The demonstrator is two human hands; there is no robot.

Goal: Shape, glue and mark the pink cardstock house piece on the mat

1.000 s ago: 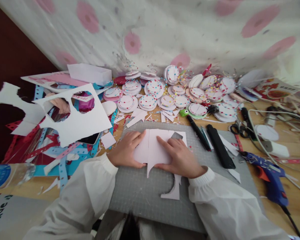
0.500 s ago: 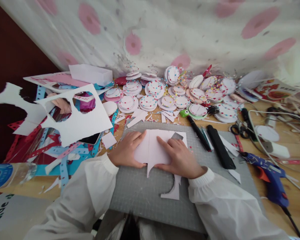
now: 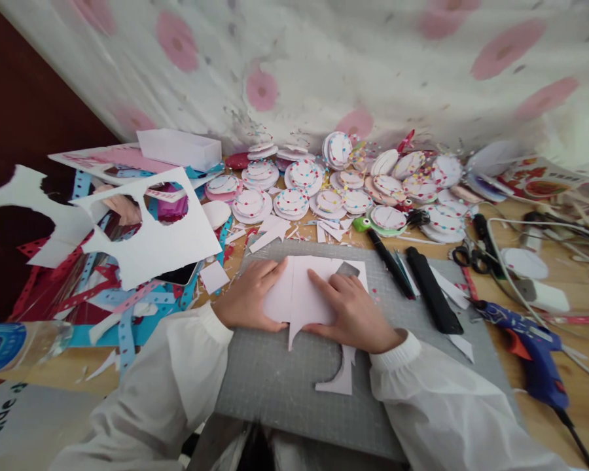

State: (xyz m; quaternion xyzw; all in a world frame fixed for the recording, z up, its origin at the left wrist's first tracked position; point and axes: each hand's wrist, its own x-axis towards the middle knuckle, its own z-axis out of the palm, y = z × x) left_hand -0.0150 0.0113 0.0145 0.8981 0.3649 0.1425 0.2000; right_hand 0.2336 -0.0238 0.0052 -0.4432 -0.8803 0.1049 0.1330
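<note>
A white board piece (image 3: 302, 294) lies flat on the grey cutting mat (image 3: 275, 386), with a thin line running down it and a curved, pointed lower edge. I cannot tell whether the line is a cut, a fold or a join. Thumb low and fingers high, my left hand (image 3: 250, 294) grips its left side. My right hand (image 3: 356, 311) holds the right part, its index finger laid on the surface, the thumb by the lower edge and the other fingers curled. Below that hand rests a curved white offcut (image 3: 341, 379).
A black cutter (image 3: 434, 288), a black pen (image 3: 390, 261) and scissors (image 3: 471, 257) lie at right, near a blue glue gun (image 3: 540, 353). Bead-trimmed white discs (image 3: 292, 201) line the back. Board with holes (image 3: 186, 229) and coloured strips crowd the left, beside a plastic bottle (image 3: 19, 347).
</note>
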